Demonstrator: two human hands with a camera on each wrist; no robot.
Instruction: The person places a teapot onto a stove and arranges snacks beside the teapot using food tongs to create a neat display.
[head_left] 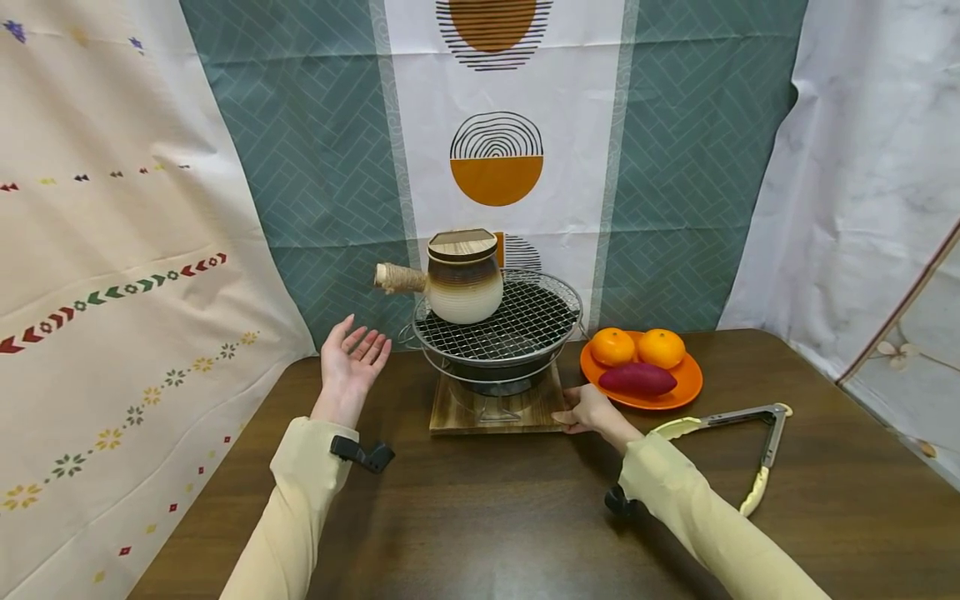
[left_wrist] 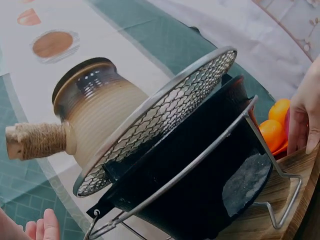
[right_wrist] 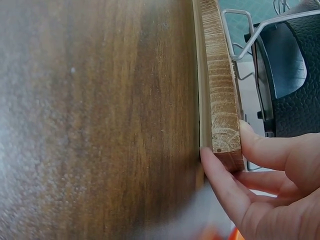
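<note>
Board [head_left: 461,418] uncropped only in head view

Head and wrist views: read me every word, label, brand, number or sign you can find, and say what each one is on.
None: I can read no word, label, brand, number or sign in any view.
The pot, grill, board and tongs show no lettering.
The back cloth has only circles, lines and brickwork patterns; the left cloth has chevrons and flowers, just decoration.
</note>
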